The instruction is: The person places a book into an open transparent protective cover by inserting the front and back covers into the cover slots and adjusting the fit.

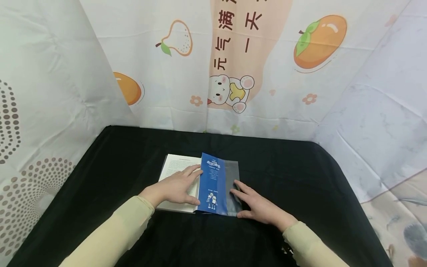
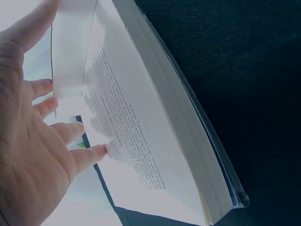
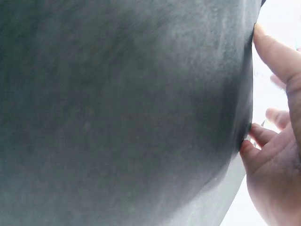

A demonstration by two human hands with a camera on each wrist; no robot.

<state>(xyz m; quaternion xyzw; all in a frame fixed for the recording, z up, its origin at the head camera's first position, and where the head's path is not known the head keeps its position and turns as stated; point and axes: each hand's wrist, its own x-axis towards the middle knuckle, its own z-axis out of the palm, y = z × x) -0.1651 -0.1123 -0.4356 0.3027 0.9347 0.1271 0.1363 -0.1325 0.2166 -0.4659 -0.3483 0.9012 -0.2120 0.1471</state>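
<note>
An open book (image 1: 176,163) lies on the black cloth, its printed page facing up on the left. To the right of that page is a blue cover flap (image 1: 211,180) with white print and small cartoon figures. Past the flap extends a clear plastic book cover (image 1: 232,174). My left hand (image 1: 178,186) rests over the page with spread fingers, its fingertips at the flap's left edge. In the left wrist view the book's thick page block (image 2: 174,117) shows side-on. My right hand (image 1: 258,205) touches the plastic's right edge with extended fingers and thumb.
Black cloth (image 1: 133,163) covers the table around the book. White curtains printed with fruit (image 1: 320,40) and a cartoon bear (image 1: 230,92) hang behind the table and at both sides. A dark grey surface (image 3: 122,113) fills most of the right wrist view.
</note>
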